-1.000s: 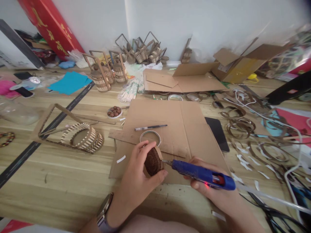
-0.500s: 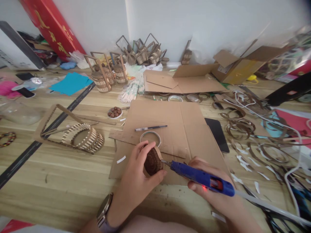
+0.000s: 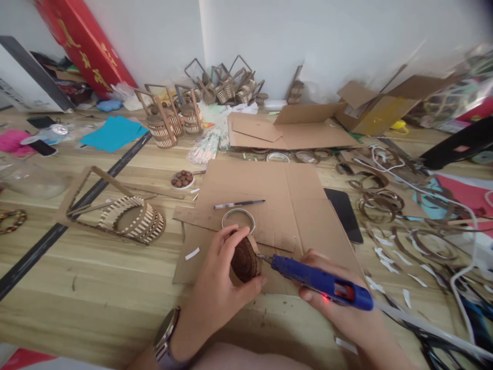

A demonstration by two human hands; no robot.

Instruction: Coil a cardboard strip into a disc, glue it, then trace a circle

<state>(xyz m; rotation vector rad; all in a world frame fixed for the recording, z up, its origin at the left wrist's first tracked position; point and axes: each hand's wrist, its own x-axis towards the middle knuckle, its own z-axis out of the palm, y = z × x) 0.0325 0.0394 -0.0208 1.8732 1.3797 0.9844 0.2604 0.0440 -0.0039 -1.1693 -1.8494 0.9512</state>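
A pale wall backs a crowded wooden table, and the action is all down in front. Here's the left grip, curled around a dark brown coiled disc, thumb on the near edge and fingers over the far one, opened just as wide as the piece. And the right grip! It's wrapped firmly about a blue glue gun, red light glowing by the thumb, a long translucent stick running out of the back. The nozzle is right up at the disc's light-brown rim, between the two grips; whether it touches is too small to tell.

Beneath the disc lies a cardboard sheet. Just beyond the left grip there's a pale ring, and past that a pen. Off to the left of that grip, a slatted basket lies tipped on its side, its frame pointing away; farther up, a dish holds brown balls. Over on the right grip's far side, it's busy: a flat black device, brown strip rings, white paper scraps. Well beyond both grips, handled baskets stand, with an open cardboard box at the right.
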